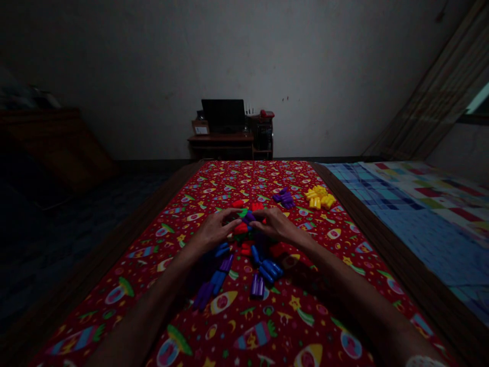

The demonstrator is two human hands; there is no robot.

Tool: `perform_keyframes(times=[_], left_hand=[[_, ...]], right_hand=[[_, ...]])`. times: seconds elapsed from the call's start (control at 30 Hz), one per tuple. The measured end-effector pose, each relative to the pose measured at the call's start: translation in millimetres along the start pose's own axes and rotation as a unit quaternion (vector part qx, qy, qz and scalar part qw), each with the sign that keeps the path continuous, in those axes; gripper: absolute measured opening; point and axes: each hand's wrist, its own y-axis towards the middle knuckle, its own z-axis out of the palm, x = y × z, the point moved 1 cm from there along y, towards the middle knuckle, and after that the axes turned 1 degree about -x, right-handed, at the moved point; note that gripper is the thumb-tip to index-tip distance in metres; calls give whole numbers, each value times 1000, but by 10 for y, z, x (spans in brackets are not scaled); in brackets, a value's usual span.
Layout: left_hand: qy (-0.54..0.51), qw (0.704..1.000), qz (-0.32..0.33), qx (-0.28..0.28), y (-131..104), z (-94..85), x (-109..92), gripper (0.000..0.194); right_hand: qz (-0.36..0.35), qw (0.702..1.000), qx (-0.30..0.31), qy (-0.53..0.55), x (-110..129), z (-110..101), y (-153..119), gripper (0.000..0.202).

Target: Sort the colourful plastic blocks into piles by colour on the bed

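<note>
Both of my hands are over a heap of ribbed plastic blocks on a red patterned cloth point(244, 306). My left hand point(214, 230) is at the heap's left side, thumb and fingers apart, beside a green block point(243, 212) and a red block point(240, 229). From the right, my right hand point(278, 224) has its thumb and fingertips at a purple block point(249, 218), apparently pinching its end. Nearer me lie blue blocks point(270, 270), a purple block point(257, 286), and a row of blue and purple blocks point(214, 283). Dim light blurs the heap's details.
Beyond my right hand are a purple group point(283, 198) and a yellow group point(320, 197) of blocks. A dark wooden edge borders the cloth. Against the far wall, a desk point(221, 137) bears a dark screen point(223, 115). Blue checked bedding point(389, 214) lies at right.
</note>
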Motion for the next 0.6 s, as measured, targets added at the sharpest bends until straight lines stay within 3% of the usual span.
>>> perform_keyframes(times=[0.1,0.2,0.3,0.43,0.6], left_hand=[[35,998,51,-34,-57,169,-3,44],[69,987,139,27,-163,396,-16,39],[78,980,168,68,-235,539,0,35],[55,986,140,67,-207,537,-15,31],[32,994,60,91,-116,465,-134,21]], right_hand=[[110,986,-118,34,-409,-191,63,24],[208,951,-227,46,-861,-374,32,25],[243,932,-262,61,-1180,-446,-47,30],[230,936,-260,60,-1300,-437,-87,33],[242,931,-272,21,-1125,-487,-38,34]])
